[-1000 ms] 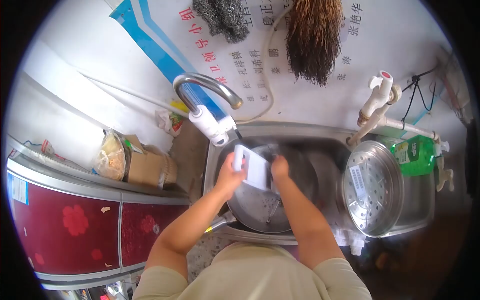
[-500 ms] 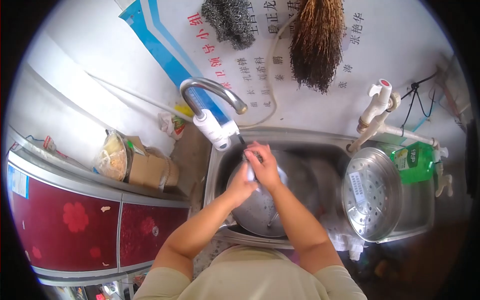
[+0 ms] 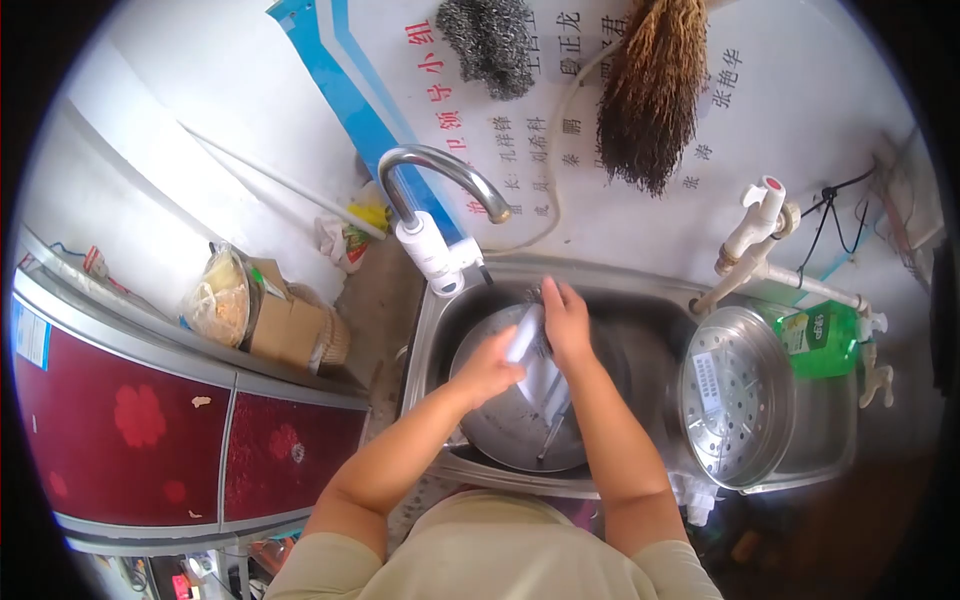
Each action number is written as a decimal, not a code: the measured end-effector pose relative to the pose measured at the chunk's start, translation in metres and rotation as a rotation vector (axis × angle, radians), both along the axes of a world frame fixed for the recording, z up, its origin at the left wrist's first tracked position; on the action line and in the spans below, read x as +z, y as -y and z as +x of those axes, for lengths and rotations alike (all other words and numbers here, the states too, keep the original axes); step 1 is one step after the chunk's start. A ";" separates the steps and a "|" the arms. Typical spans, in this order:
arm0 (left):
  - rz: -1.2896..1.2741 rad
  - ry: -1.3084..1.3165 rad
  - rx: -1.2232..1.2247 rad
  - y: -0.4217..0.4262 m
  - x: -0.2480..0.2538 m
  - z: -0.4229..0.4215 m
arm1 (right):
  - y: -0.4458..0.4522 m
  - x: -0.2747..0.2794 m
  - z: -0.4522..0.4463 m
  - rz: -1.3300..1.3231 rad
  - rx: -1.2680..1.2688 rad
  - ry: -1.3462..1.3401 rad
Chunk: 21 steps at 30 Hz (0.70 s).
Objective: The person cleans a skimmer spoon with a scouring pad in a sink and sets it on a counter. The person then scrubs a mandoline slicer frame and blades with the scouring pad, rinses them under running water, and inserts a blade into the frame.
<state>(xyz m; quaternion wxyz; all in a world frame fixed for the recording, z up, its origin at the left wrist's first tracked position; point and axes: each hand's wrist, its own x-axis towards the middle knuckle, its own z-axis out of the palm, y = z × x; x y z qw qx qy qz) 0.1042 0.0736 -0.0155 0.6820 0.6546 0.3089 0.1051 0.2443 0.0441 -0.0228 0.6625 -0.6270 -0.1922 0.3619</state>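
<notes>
A white plastic object (image 3: 527, 337) is tilted over the round metal pan (image 3: 495, 425) in the sink. My left hand (image 3: 490, 368) is closed round its left side. On the other side my right hand (image 3: 567, 322) presses a dark wiry scrubber (image 3: 541, 345) against it, the scrubber partly hidden by the fingers. A thin metal utensil (image 3: 549, 436) lies in the pan below the hands. Above and to the left stands the curved faucet (image 3: 440, 165) with its white body.
A perforated steamer tray (image 3: 735, 400) leans at the sink's right, beside a green detergent bottle (image 3: 818, 340) and a white tap (image 3: 760, 225). A brush (image 3: 655, 100) and steel wool (image 3: 488, 45) hang on the wall. A cardboard box (image 3: 287, 328) stands left.
Both hands came together near the faucet, then moved apart and slightly down over the pan. The white object has turned to a steeper tilt. The camera view has shifted a little.
</notes>
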 end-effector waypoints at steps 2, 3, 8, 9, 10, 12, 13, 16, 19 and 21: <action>-0.022 -0.009 0.057 0.003 0.000 -0.001 | 0.000 -0.012 0.002 0.116 -0.041 -0.095; 0.007 -0.028 0.091 0.008 0.007 -0.001 | 0.000 -0.015 0.002 0.181 -0.058 -0.140; 0.214 0.293 0.197 0.022 -0.004 0.008 | 0.037 -0.002 -0.034 0.385 0.179 0.773; 0.290 0.266 0.137 0.020 -0.004 0.007 | 0.042 0.004 -0.037 0.416 0.250 0.821; 0.366 0.234 0.077 0.018 -0.009 0.004 | 0.040 0.005 -0.036 0.416 0.260 0.849; 0.388 0.108 -0.021 0.018 -0.020 -0.002 | 0.037 0.001 -0.029 0.407 0.285 0.893; 0.352 0.074 -0.004 0.022 -0.022 0.000 | 0.029 0.002 -0.020 0.367 0.247 0.934; 0.248 0.065 0.078 0.031 -0.015 0.005 | 0.015 -0.007 -0.008 0.231 0.181 0.769; 0.413 0.295 0.142 0.021 -0.044 0.009 | 0.035 0.008 -0.039 0.404 0.229 0.946; 0.521 0.240 0.094 0.018 -0.044 0.006 | 0.037 0.014 -0.042 0.440 0.261 1.042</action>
